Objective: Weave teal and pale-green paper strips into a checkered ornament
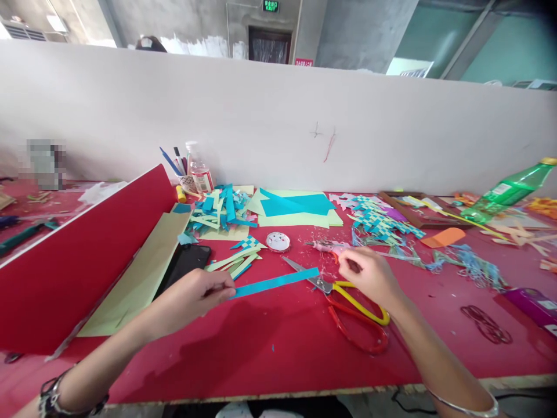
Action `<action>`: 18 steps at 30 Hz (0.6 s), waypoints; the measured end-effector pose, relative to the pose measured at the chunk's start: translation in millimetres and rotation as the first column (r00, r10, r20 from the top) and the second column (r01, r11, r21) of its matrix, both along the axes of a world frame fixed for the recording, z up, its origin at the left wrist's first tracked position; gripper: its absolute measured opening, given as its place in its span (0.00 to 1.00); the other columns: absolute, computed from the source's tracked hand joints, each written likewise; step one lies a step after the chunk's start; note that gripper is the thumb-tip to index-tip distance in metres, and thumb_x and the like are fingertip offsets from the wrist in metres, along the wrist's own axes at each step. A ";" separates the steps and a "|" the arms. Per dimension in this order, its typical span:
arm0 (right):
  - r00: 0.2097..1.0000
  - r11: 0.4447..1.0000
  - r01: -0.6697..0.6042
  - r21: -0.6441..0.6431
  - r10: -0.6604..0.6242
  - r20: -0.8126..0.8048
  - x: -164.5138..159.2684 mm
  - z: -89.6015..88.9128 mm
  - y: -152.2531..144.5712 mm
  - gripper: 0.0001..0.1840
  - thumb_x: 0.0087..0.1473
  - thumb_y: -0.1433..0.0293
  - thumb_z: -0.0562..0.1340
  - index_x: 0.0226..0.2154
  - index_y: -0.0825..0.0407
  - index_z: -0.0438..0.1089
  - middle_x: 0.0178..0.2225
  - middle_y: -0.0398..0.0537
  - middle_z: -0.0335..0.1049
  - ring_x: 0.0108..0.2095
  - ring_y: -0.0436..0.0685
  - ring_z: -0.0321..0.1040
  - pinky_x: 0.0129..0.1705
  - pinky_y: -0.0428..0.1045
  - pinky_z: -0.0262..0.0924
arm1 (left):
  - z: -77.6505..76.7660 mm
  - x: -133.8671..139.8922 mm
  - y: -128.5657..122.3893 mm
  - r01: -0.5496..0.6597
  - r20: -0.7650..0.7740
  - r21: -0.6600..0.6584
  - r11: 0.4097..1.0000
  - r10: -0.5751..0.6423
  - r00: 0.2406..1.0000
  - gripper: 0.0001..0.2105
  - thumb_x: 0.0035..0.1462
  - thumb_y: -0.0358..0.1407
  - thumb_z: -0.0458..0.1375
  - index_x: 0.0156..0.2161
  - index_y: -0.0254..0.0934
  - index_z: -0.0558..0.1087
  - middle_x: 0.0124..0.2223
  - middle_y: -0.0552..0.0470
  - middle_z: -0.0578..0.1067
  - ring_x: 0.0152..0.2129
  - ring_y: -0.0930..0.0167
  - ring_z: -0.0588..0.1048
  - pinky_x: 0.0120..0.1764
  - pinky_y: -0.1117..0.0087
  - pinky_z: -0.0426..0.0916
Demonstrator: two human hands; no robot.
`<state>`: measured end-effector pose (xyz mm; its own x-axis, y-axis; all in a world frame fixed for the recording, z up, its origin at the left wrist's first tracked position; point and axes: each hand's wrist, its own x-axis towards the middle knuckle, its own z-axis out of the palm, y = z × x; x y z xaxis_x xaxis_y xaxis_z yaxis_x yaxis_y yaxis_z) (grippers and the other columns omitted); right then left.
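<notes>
My left hand (209, 293) pinches one end of a flat blue paper strip (278, 282), which stretches rightward above the red table. My right hand (368, 271) is closed at the handle end of a pink hot glue gun (325, 246); its handle is mostly hidden by my fingers. The gun's nozzle points left. Beneath the strip's free end lie open scissors (361, 307) with one yellow and one red handle loop. Green and blue cut strips (237, 264) lie just beyond my left hand. A small round white lid (277, 241) sits between them and the glue gun.
A black phone (187, 264) and green sheets (134, 278) lie by a red divider (87, 267) on the left. Behind are a heap of strips (226, 209), blue paper (300, 205) and woven pieces (378, 217). A green bottle (507, 191) leans at the right.
</notes>
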<state>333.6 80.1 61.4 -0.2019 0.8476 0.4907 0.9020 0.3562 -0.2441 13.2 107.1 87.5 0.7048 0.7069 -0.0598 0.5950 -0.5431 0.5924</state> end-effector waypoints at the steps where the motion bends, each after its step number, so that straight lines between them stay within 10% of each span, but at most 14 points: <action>1: 1.000 1.000 -0.016 0.027 0.016 -0.011 -5.4 4.2 -1.0 0.08 0.50 0.74 0.53 0.21 0.52 0.62 0.21 0.43 0.63 0.25 0.51 0.58 0.31 0.46 0.51 | 1.5 2.2 -0.6 0.016 -0.012 0.023 1.000 -0.016 1.000 0.12 0.59 0.38 0.45 0.27 0.36 0.64 0.23 0.57 0.63 0.19 0.77 0.57 0.21 0.77 0.51; 5: 0.961 0.957 -0.275 -0.097 0.277 0.008 -50.0 23.9 -11.5 0.10 0.53 0.65 0.56 0.39 0.51 0.65 0.38 0.49 0.67 0.40 0.55 0.61 0.42 0.50 0.53 | 9.2 21.6 -4.3 0.091 -0.050 0.138 0.986 -0.085 0.995 0.11 0.59 0.34 0.45 0.28 0.36 0.66 0.23 0.56 0.66 0.19 0.76 0.62 0.23 0.77 0.53; 10: 0.943 0.911 -0.306 -0.275 0.331 0.046 -81.1 29.2 -17.8 0.10 0.56 0.70 0.52 0.29 0.51 0.67 0.26 0.44 0.69 0.32 0.53 0.63 0.35 0.47 0.53 | 12.3 33.8 -4.8 0.148 -0.124 0.303 0.941 -0.115 0.986 0.09 0.59 0.34 0.46 0.31 0.37 0.68 0.23 0.57 0.70 0.18 0.76 0.66 0.23 0.77 0.55; 18: 0.943 0.875 -0.327 -0.356 0.324 -0.069 -89.1 26.0 -7.4 0.14 0.57 0.66 0.51 0.24 0.52 0.65 0.22 0.44 0.66 0.25 0.50 0.61 0.27 0.44 0.48 | -1.8 48.3 -5.2 0.177 -0.193 0.758 0.627 -0.044 0.980 0.11 0.56 0.29 0.44 0.24 0.37 0.64 0.17 0.57 0.67 0.14 0.73 0.65 0.22 0.72 0.55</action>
